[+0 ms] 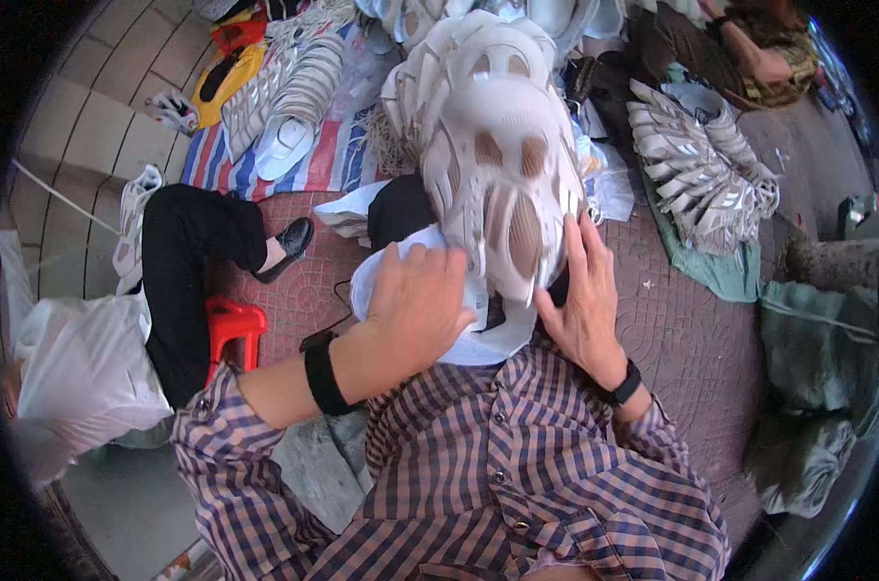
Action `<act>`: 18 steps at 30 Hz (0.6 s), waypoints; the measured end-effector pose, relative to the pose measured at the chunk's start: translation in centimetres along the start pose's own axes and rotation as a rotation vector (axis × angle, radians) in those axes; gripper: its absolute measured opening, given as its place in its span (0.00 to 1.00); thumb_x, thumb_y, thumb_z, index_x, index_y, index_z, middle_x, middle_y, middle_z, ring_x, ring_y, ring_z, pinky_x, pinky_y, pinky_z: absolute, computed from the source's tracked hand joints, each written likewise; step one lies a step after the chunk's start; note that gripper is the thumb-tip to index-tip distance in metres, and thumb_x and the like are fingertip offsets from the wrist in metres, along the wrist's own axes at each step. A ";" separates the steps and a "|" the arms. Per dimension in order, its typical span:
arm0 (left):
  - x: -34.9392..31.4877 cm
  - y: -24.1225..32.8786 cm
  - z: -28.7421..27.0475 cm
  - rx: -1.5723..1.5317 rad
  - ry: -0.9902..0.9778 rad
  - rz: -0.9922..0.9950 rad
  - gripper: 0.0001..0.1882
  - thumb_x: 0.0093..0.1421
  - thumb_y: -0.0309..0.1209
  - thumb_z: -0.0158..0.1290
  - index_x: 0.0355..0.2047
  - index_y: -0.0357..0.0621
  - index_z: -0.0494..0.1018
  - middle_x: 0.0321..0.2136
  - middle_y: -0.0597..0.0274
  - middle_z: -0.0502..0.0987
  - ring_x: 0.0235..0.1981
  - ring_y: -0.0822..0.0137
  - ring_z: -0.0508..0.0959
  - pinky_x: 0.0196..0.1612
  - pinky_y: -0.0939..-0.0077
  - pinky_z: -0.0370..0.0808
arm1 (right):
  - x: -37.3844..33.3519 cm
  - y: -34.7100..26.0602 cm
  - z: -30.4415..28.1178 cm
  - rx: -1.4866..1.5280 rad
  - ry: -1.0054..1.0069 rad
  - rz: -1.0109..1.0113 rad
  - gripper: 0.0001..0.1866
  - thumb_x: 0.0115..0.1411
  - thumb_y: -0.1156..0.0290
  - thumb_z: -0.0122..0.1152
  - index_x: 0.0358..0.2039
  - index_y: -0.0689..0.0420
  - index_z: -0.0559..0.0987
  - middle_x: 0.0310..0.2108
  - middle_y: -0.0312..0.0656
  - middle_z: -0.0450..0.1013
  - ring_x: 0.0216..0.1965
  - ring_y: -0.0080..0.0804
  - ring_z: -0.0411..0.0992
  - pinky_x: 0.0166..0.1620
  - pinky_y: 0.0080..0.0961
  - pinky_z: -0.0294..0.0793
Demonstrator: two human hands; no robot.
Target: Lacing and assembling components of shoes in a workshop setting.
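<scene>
A pile of off-white shoe uppers [488, 107] with tan mesh panels stands before me, its near end over my lap. My right hand [587, 295] lies along the right side of the nearest upper [499, 218], fingers stretched out and thumb apart. At that upper's left edge, my left hand [410, 298] is curled, its fingers bent toward the thumb and slightly blurred. Whatever it pinches is hidden. Under the hands, a white sheet-like piece [502, 341] covers part of my lap.
Stacked uppers [299, 102] rest on a striped sheet [227, 160] at far left. More uppers [701, 165] lie on green cloth [715, 266] at right. A seated person's black-trousered leg [183, 252] and a red stool [236, 324] are at left; another person's arm [754, 53] shows far right.
</scene>
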State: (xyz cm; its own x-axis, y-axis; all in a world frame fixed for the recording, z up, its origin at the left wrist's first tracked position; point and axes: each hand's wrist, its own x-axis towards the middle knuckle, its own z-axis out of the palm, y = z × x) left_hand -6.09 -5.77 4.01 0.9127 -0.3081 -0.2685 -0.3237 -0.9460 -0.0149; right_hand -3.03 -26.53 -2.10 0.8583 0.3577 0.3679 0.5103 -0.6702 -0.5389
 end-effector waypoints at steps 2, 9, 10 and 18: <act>-1.0 0.0 2.7 0.085 0.006 0.062 0.31 0.47 0.44 0.58 0.45 0.37 0.64 0.43 0.48 0.68 0.44 0.55 0.70 0.44 0.60 0.68 | 2.0 0.7 1.0 0.035 -0.002 0.123 0.38 0.44 0.73 0.60 0.58 0.55 0.59 0.55 0.54 0.56 0.52 0.52 0.60 0.51 0.39 0.63; 1.8 -2.2 1.7 -0.406 0.243 -0.151 0.38 0.50 0.45 0.54 0.55 0.39 0.52 0.36 0.41 0.73 0.30 0.44 0.76 0.33 0.53 0.72 | 8.3 4.8 1.0 -0.154 0.119 0.069 0.23 0.52 0.74 0.52 0.51 0.55 0.67 0.36 0.49 0.65 0.35 0.50 0.68 0.36 0.41 0.68; 3.3 -1.9 2.2 -0.457 0.334 -0.180 0.40 0.49 0.44 0.54 0.56 0.38 0.49 0.36 0.40 0.73 0.30 0.43 0.76 0.32 0.53 0.71 | 8.4 4.8 1.2 -0.147 0.110 0.069 0.23 0.53 0.73 0.51 0.51 0.55 0.67 0.37 0.50 0.66 0.36 0.51 0.68 0.36 0.41 0.68; 8.7 -4.2 0.5 -0.212 0.372 -0.122 0.28 0.52 0.29 0.45 0.54 0.37 0.53 0.22 0.44 0.74 0.23 0.46 0.75 0.26 0.51 0.70 | 9.9 5.2 -1.8 -0.101 0.093 -0.018 0.20 0.53 0.74 0.50 0.48 0.57 0.69 0.36 0.51 0.68 0.35 0.53 0.69 0.36 0.40 0.69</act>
State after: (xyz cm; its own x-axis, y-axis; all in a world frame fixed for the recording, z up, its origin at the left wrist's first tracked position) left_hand 3.05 -4.38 1.28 0.9812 -0.1716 0.0886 -0.1854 -0.9655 0.1830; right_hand 7.98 -27.64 0.09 0.8379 0.3114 0.4483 0.5136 -0.7280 -0.4542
